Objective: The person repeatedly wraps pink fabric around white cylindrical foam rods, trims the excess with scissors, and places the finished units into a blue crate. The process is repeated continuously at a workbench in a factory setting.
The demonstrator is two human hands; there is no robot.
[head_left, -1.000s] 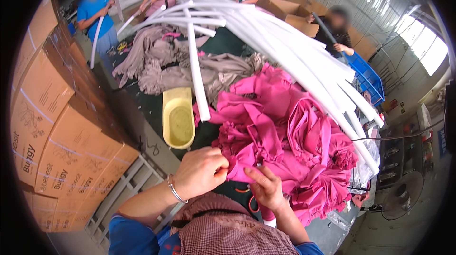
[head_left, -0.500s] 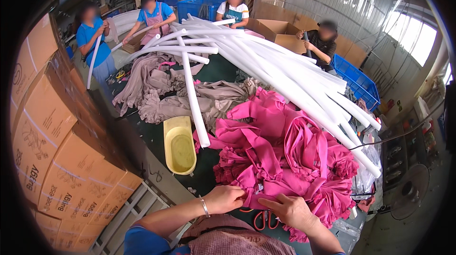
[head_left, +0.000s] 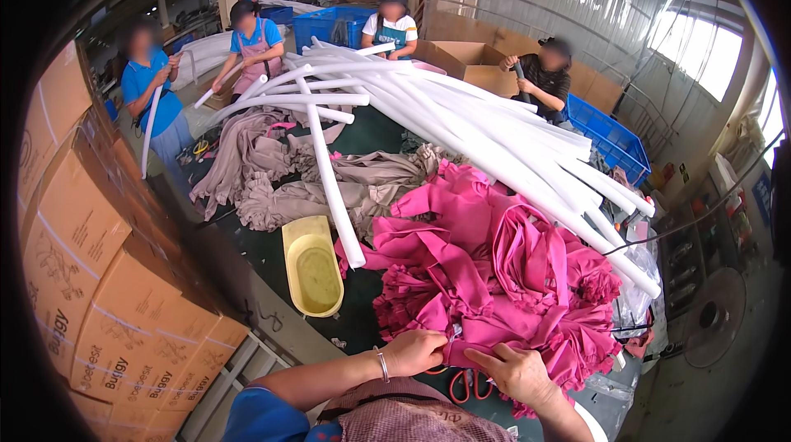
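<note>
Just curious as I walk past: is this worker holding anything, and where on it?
Yes. Both hands pinch the pink fabric at its near edge: left hand and right hand side by side at the pile's front.

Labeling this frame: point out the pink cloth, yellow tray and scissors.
pink cloth (head_left: 494,277), head view, middle of the heap.
yellow tray (head_left: 313,269), head view, its inner floor.
scissors (head_left: 463,386), head view, red handle loop between the hands.
</note>
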